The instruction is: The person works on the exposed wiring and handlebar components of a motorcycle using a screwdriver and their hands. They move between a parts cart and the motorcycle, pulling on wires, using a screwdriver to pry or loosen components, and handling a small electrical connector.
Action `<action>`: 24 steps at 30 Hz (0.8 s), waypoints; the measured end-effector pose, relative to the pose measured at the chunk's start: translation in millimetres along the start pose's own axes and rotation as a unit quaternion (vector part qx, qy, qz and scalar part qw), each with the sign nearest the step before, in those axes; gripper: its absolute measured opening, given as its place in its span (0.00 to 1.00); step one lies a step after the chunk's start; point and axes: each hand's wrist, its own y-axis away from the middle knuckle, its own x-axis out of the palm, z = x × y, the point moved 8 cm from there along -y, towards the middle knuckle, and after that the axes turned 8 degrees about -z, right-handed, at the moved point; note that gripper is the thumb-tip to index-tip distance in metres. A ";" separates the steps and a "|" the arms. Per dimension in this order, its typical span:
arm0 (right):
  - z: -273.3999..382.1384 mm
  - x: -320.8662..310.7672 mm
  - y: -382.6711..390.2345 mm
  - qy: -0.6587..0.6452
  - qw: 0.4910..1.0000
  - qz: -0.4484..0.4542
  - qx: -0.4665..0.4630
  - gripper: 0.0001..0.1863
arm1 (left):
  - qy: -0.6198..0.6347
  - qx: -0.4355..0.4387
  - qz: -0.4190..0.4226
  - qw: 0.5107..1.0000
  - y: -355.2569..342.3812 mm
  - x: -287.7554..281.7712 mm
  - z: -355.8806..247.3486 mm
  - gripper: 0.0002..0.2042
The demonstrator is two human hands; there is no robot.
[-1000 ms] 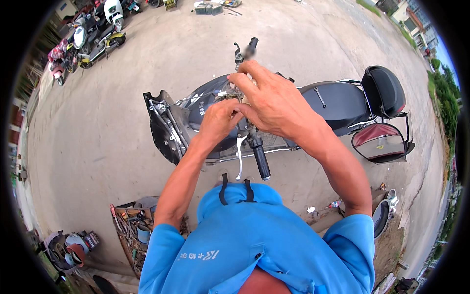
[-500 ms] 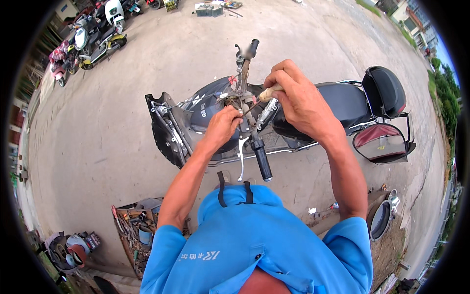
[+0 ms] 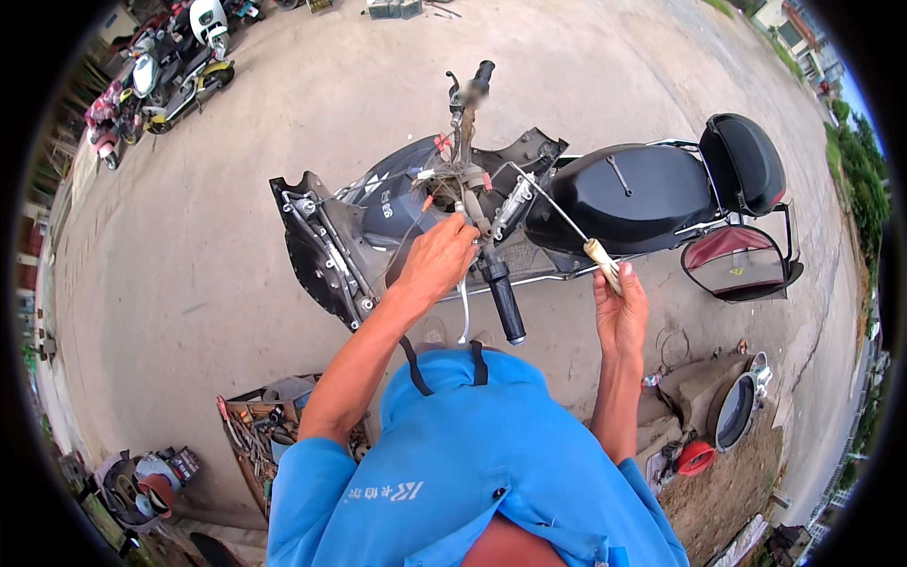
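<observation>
An electric scooter (image 3: 402, 203) stands crosswise in front of me, its handlebar stem bare and loose wires (image 3: 442, 194) showing. My left hand (image 3: 435, 257) is at the handlebar stem beside the wires, fingers closed; what they pinch is hidden. Away from the stem, near the seat's close side, my right hand (image 3: 621, 307) grips the pale handle of a hook tool (image 3: 603, 260). Its thin metal shaft slants up to the left and looks bent at the far end. Between my hands the black handlebar grip (image 3: 504, 307) and a silver brake lever (image 3: 464, 307) point toward me.
A small T-shaped metal piece (image 3: 619, 175) lies on the black seat (image 3: 652, 203). A box of tools (image 3: 248, 416) is at lower left. To the lower right are a round metal-rimmed drum (image 3: 735, 414) and a red bowl (image 3: 695, 457). Parked scooters (image 3: 175, 85) stand far left.
My right hand has drawn back from the handlebar toward me and to the right, taking the hook tool with it. My left hand stays at the stem, shifted slightly.
</observation>
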 end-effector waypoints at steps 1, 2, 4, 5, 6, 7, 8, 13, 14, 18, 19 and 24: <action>-22.8 -11.5 7.1 -0.039 0.998 -0.001 0.051 0.14 | -0.032 0.003 0.010 0.999 0.8 1.5 -0.4 0.07; -39.4 -18.0 18.4 -0.077 0.992 -0.003 0.098 0.16 | -0.031 0.004 0.012 0.999 0.9 2.9 -0.3 0.07; -56.4 -16.5 49.3 -0.103 0.985 0.018 0.135 0.18 | -0.056 0.024 0.003 0.998 1.1 6.7 -3.0 0.08; -67.4 -10.4 63.1 -0.130 0.975 0.045 0.173 0.21 | -0.055 0.028 0.005 0.998 1.0 8.3 -2.1 0.08; -70.6 -8.9 72.4 -0.133 0.975 0.043 0.171 0.21 | -0.009 0.011 -0.016 1.000 1.9 5.4 2.0 0.07; -72.4 0.9 83.4 -0.052 0.981 0.098 0.159 0.23 | 0.038 -0.007 -0.038 0.999 3.0 1.7 5.6 0.05; -76.3 8.8 93.9 0.029 0.977 0.152 0.145 0.25 | 0.039 -0.003 -0.034 0.999 2.3 0.3 2.5 0.05; -93.4 11.2 113.4 0.437 0.888 0.106 -0.092 0.25 | 0.653 -0.467 -0.075 0.592 47.6 26.3 71.2 0.03; -96.5 23.2 118.8 0.437 0.865 0.153 -0.194 0.24 | 0.685 -0.476 -0.078 0.545 61.4 31.3 85.6 0.05; -116.6 42.9 112.2 0.545 0.807 0.186 -0.131 0.20 | 0.695 -0.509 -0.074 0.502 89.7 32.7 101.2 0.06; -128.9 36.5 109.1 0.596 0.784 0.172 -0.040 0.19 | 0.695 -0.509 -0.074 0.502 93.8 30.8 102.0 0.06; -121.9 49.1 111.1 0.563 0.794 0.158 -0.167 0.16 | 0.640 -0.519 -0.081 0.561 99.2 17.7 99.7 0.07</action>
